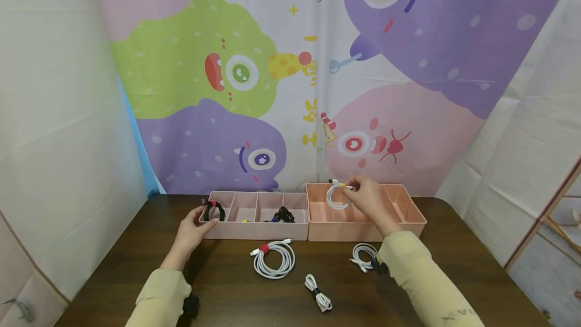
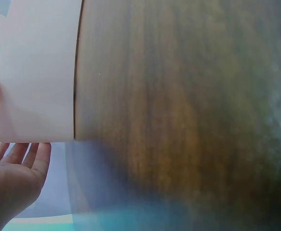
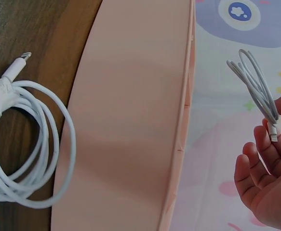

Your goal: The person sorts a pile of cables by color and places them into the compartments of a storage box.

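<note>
Between thumb and fingertips my right hand (image 1: 365, 197) pinches a coiled white cable (image 1: 338, 197) with a yellow tie, held above the peach divided box (image 1: 367, 232). In the right wrist view the coil (image 3: 258, 89) hangs past that box's rim, its plug by the fingers. My left hand (image 1: 192, 228) grips the left end of the pale pink divided box (image 1: 258, 231). Seen from the left wrist, its fingers (image 2: 32, 156) lie along the end wall. A black coiled cable (image 1: 221, 212) with a red tie stands in the leftmost compartment, beside the left thumb.
Dark cables (image 1: 283, 214) lie in a right-hand compartment of the pale pink box. On the brown table (image 1: 227, 296) are a white cable with a red tie (image 1: 274, 261), a white bundle with a black tie (image 1: 318, 294) and a white coil (image 1: 364, 256). A cartoon curtain (image 1: 290, 155) hangs behind.
</note>
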{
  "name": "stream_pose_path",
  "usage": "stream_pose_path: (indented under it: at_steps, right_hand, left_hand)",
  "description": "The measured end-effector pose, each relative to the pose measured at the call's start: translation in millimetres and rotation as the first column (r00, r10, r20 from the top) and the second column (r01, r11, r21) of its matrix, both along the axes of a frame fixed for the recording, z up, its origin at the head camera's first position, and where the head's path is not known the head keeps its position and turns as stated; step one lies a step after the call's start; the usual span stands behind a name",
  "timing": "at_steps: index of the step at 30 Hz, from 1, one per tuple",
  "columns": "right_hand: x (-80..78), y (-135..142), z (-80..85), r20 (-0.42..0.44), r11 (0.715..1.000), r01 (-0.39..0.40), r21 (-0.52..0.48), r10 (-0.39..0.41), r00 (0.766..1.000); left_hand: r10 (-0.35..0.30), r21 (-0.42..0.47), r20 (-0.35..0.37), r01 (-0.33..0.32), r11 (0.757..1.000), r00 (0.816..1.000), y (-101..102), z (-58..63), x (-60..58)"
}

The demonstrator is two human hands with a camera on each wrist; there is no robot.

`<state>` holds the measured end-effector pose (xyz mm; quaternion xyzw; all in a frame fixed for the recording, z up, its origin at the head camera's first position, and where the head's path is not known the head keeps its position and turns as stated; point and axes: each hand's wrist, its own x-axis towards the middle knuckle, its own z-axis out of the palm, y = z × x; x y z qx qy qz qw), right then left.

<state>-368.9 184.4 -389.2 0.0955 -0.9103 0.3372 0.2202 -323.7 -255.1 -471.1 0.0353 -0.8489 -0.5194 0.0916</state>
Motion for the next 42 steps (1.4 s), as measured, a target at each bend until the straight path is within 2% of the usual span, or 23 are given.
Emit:
stream_pose_path:
  at_steps: [11, 23, 34, 42]
  right_hand:
    - [-7.8, -6.7, -18.0, 0.031, 0.999, 0.008, -0.052, -0.006, 1.0]
    - [-10.7, -16.7, -32.5, 0.066, 0.999, -0.015, -0.046, 0.018, 0.998]
    - [-11.7, -26.7, -46.0, 0.0, 0.999, -0.024, -0.038, 0.024, 1.0]
    - [-9.8, -29.8, -47.1, 0.005, 0.999, -0.029, -0.023, 0.029, 1.0]
  left_hand:
    - [-0.003, 0.007, 0.009, 0.002, 1.0, 1.0, 0.3, -1.2, 0.0]
    - [0.004, 0.015, 0.011, -0.004, 1.0, 1.0, -0.6, 0.1, -0.4]
    - [0.0, 0.006, 0.013, -0.001, 1.0, 1.0, 0.0, 1.0, 0.2]
    - [0.001, 0.01, 0.013, -0.001, 1.0, 1.0, -0.3, 0.1, -0.1]
